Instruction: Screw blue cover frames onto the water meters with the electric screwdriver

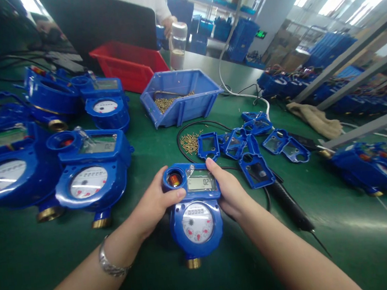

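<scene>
A blue water meter (pixel 195 214) with a round dial and a small LCD reading "02" stands on the green table (pixel 25 259) in front of me. My left hand (pixel 154 204) grips its upper left side, thumb across the round port. My right hand (pixel 227 190) grips the upper right side, index finger lying along the top edge by the display. Both hands are closed on the meter. A metal bracelet sits on my left wrist.
Several more blue meters (pixel 91 174) stand at the left. Blue plastic covers (pixel 252 150) and loose brass screws (pixel 189 141) lie beyond my hands. A blue bin of screws (pixel 181 95), a red bin (pixel 128 64), an electric screwdriver (pixel 290 206) and a person at the far side are present.
</scene>
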`<state>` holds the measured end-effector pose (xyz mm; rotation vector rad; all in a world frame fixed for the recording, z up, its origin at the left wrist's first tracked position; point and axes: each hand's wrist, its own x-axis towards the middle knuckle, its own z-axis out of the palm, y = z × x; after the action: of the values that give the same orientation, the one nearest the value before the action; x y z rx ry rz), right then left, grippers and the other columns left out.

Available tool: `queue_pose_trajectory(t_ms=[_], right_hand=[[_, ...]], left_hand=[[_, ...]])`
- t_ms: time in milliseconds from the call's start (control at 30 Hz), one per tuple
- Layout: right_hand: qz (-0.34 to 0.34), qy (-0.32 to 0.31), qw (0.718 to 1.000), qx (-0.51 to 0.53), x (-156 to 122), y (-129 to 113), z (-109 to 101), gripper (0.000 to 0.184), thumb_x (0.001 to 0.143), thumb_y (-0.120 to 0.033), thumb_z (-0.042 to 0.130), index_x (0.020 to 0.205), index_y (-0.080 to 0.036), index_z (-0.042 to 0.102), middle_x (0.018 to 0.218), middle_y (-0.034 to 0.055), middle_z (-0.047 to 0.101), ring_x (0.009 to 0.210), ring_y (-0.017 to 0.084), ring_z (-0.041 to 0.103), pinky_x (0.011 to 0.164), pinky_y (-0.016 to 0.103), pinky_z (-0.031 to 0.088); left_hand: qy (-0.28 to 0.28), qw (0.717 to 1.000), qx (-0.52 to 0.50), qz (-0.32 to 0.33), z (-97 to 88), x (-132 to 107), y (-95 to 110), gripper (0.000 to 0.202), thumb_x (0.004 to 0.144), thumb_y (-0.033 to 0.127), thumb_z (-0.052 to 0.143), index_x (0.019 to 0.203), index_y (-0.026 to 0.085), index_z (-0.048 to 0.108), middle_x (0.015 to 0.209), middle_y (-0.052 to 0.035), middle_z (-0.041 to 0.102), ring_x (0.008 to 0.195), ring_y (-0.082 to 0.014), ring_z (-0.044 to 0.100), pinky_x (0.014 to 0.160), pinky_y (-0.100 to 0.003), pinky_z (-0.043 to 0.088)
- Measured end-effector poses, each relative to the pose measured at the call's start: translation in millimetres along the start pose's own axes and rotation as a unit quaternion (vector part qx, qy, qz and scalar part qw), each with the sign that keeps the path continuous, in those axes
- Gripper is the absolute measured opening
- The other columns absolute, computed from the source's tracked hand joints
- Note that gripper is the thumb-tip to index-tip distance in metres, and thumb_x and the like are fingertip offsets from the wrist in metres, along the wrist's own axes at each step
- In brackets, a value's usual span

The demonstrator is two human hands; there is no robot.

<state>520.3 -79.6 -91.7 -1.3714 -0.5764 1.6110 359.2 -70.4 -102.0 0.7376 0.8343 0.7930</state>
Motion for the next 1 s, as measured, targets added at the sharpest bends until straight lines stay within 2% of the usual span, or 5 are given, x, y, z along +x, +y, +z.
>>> queue_pose_trajectory(t_ms=[267, 600, 700, 867, 1000], right_hand=[[-0.124, -0.080, 0.980, -0.131, -35, -39, -11, 0.055, 0.069, -0.050, 0.071, 0.109, -0.016, 0.056, 0.102, 0.0079, 0.062, 0.092, 0.024, 0.060, 0.082, 0.035, 0.047], [-0.488, -0.078, 0.674, -0.549, -58, -5, -37, 0.073, 0.069, -0.003, 0.059, 0.135, -0.014, 0.028, 0.127, 0.0149, 0.038, 0.119, 0.024, 0.039, 0.101, 0.038, 0.038], [-0.510, -0.051, 0.657, -0.553, -55, 15, -40, 0.073, 0.070, -0.002, 0.053, 0.136, -0.014, 0.025, 0.130, 0.0170, 0.035, 0.123, 0.027, 0.035, 0.104, 0.043, 0.036], [-0.526, -0.027, 0.645, -0.553, -57, 33, -43, 0.075, 0.070, 0.000, 0.050, 0.139, -0.015, 0.022, 0.131, 0.0171, 0.034, 0.126, 0.031, 0.033, 0.103, 0.050, 0.037], [-0.585, -0.019, 0.586, -0.560, -60, 55, -40, 0.066, 0.075, -0.001, 0.048, 0.136, -0.011, 0.027, 0.125, 0.0184, 0.037, 0.126, 0.035, 0.032, 0.098, 0.056, 0.040]], left_hand=[[-0.071, 0.982, 0.155, 0.083, 2.4, -19, 36, 0.072, 0.055, 0.029, 0.081, 0.120, 0.017, 0.049, 0.114, -0.0105, 0.062, 0.107, -0.0317, 0.056, 0.091, -0.039, 0.045], [-0.069, 0.664, 0.586, 0.458, -30.8, -19, 2, 0.065, 0.075, 0.008, 0.060, 0.131, 0.025, 0.032, 0.129, -0.0133, 0.046, 0.119, -0.0266, 0.045, 0.098, -0.044, 0.041], [-0.044, 0.706, 0.564, 0.426, -38.2, -15, -15, 0.064, 0.075, 0.007, 0.058, 0.131, 0.028, 0.035, 0.135, -0.0125, 0.041, 0.124, -0.0270, 0.041, 0.101, -0.045, 0.038], [0.040, 0.973, 0.224, 0.045, -25.8, -25, -14, 0.058, 0.079, 0.026, 0.055, 0.132, 0.013, 0.035, 0.135, -0.0190, 0.044, 0.119, -0.0290, 0.050, 0.099, -0.044, 0.041], [-0.015, 0.979, -0.070, -0.189, -14.6, -33, -7, 0.043, 0.081, 0.043, 0.053, 0.107, 0.009, 0.057, 0.100, -0.0150, 0.069, 0.092, -0.0259, 0.065, 0.084, -0.038, 0.050]])
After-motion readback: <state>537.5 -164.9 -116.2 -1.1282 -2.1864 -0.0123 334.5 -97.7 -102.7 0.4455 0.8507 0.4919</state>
